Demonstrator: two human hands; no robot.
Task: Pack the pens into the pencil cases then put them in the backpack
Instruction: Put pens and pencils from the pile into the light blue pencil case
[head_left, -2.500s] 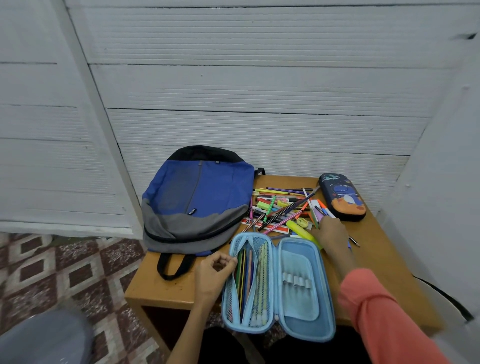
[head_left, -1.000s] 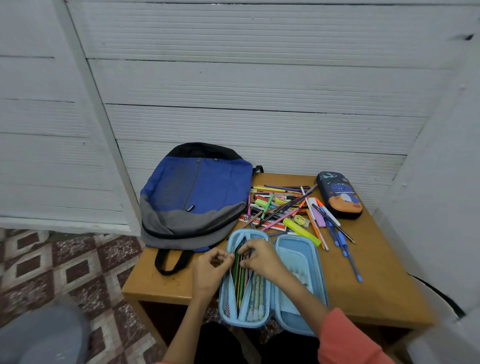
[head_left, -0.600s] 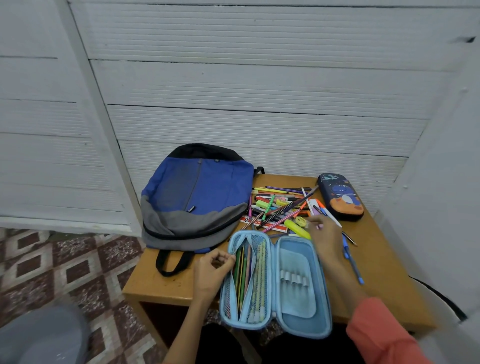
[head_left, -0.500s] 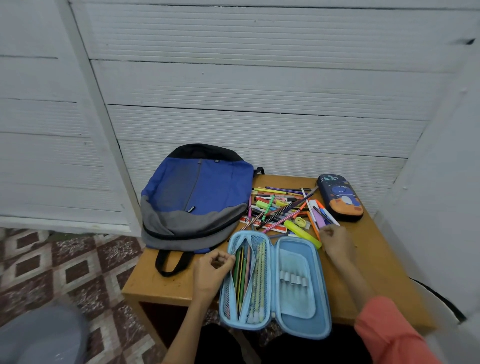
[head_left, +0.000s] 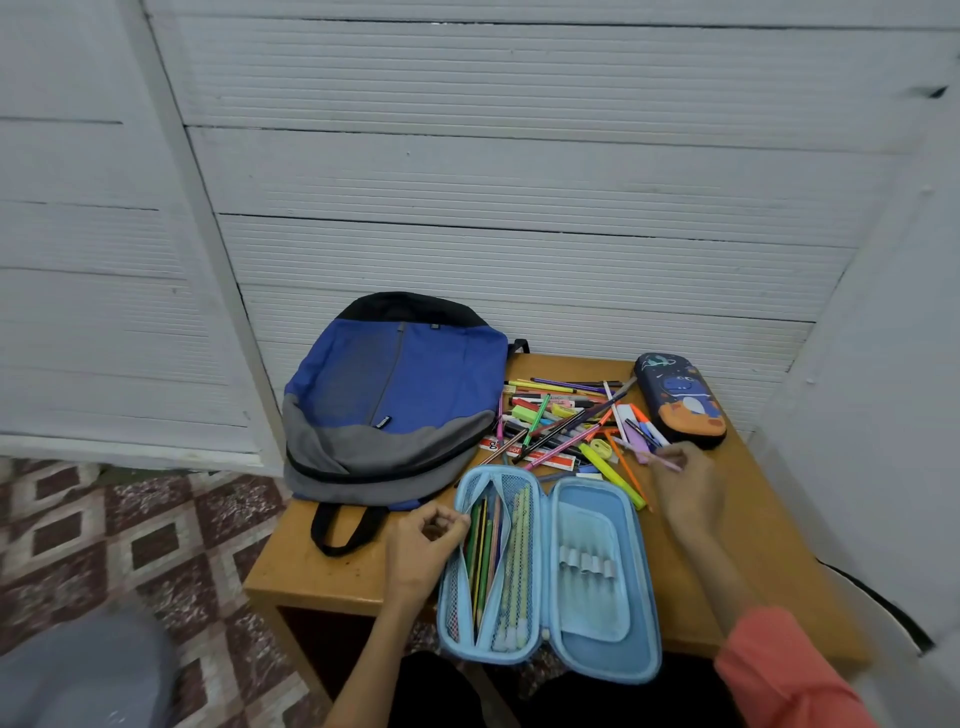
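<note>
right hand lifted since earlier, grip pinching pink pen | left hand grip pinching blue case mesh

Open pencil case beside pens

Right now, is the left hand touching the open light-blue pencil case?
Touching. The head view shows the left hand pinching the mesh pocket edge of the light-blue pencil case.

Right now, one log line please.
phase: packing pens | left hand: holds blue case mesh open | right hand: pinching pink pen | dark case: closed | backpack: zipped
</note>
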